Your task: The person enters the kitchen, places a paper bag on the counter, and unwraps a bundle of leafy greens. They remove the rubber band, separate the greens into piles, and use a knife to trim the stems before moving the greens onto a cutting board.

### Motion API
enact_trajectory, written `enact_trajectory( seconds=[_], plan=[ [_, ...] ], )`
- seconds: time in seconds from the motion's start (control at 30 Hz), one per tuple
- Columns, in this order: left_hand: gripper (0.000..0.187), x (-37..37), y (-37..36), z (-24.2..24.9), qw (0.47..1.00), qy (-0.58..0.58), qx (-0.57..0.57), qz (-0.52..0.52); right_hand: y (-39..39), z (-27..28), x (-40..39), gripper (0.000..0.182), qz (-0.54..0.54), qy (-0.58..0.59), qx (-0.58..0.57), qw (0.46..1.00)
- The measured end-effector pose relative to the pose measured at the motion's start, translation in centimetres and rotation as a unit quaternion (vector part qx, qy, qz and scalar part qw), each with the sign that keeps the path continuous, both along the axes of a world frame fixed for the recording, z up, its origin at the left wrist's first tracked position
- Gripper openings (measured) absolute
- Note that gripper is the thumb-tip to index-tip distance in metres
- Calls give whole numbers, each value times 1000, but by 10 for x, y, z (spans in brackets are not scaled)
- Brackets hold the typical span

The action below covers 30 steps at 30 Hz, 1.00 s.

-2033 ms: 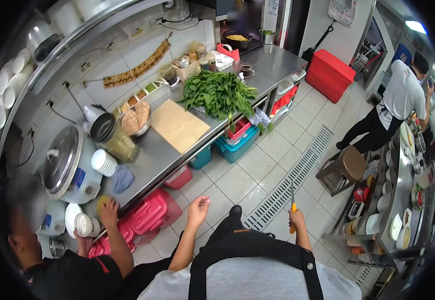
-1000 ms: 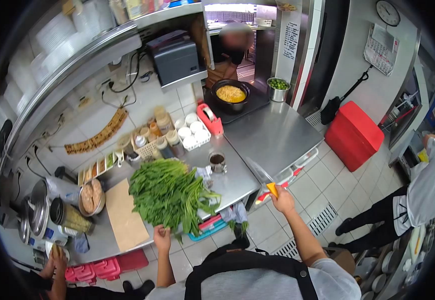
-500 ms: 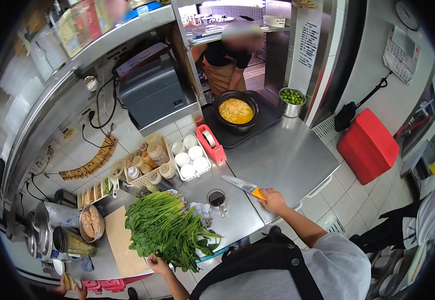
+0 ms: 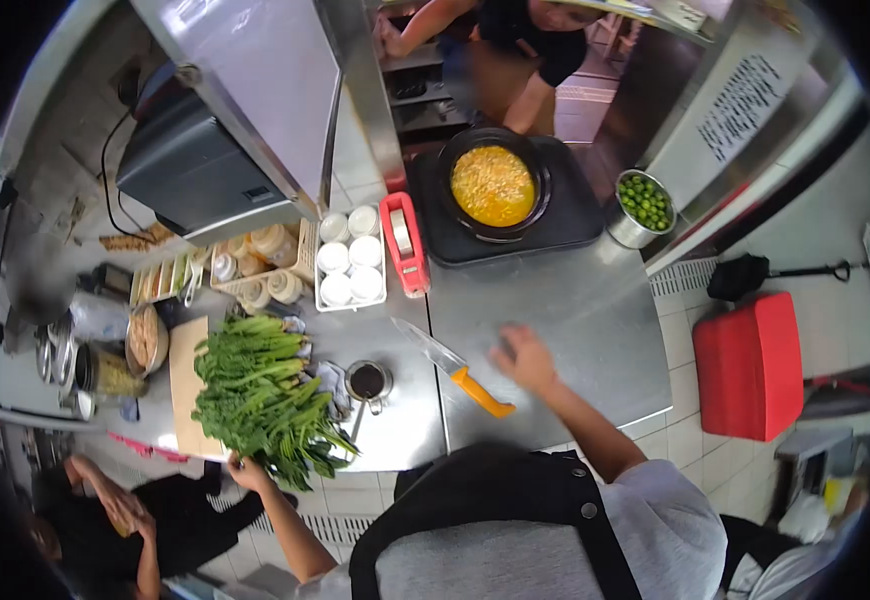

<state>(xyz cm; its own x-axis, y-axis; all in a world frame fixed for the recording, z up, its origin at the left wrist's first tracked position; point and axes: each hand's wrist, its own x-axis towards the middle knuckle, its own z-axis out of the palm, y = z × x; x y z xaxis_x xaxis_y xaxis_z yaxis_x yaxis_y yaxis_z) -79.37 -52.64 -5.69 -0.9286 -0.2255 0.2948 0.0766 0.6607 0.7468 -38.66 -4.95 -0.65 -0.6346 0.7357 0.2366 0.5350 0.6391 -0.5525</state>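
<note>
An orange-handled kitchen knife lies on the steel counter, its blade pointing away to the left. My right hand hovers just beyond the handle, apart from it, fingers spread and a little blurred. At the counter's front edge my left hand has its fingers curled together, beside a big heap of leafy greens. What those fingers hold, if anything, is too small to make out. The greens partly cover a brown board. A small glass cup of dark liquid with a spoon stands between greens and knife.
A black pot of yellow-orange food sits on a black tray. Nearby are a tin of green fruit, a red tape dispenser and white-lidded jars. Co-workers stand behind the counter and at lower left.
My right hand has let go of the knife, which now rests on the counter, and moved away from its handle. My view has turned and shifted. The person beyond the counter is closer to the pot.
</note>
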Motion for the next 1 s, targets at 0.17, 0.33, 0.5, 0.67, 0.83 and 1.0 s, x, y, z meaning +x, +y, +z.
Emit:
enact_trajectory(
  seconds=[0.17, 0.33, 0.5, 0.67, 0.83, 1.0],
  plan=[
    [32, -21, -2, 1, 994, -88, -38, 47, 159, 69, 14, 30, -51, 64, 110, 991],
    [28, 8, 58, 57, 991, -44, -111, 59, 306, 80, 15, 31, -43, 17, 180, 983],
    [26, 3, 55, 53, 993, -57, -65, 84, 397, 85, -16, 31, -32, -14, 143, 989],
    [28, -16, 25, 12, 998, -26, -53, 18, 445, 88, -48, 39, -11, -33, 154, 988],
    [28, -16, 37, 22, 995, -77, 65, 10, 464, 91, -73, 29, 2, -57, 78, 995],
    [29, -18, 39, 28, 997, -72, 24, -17, 478, 82, -84, 28, -12, -131, 36, 991]
  ],
)
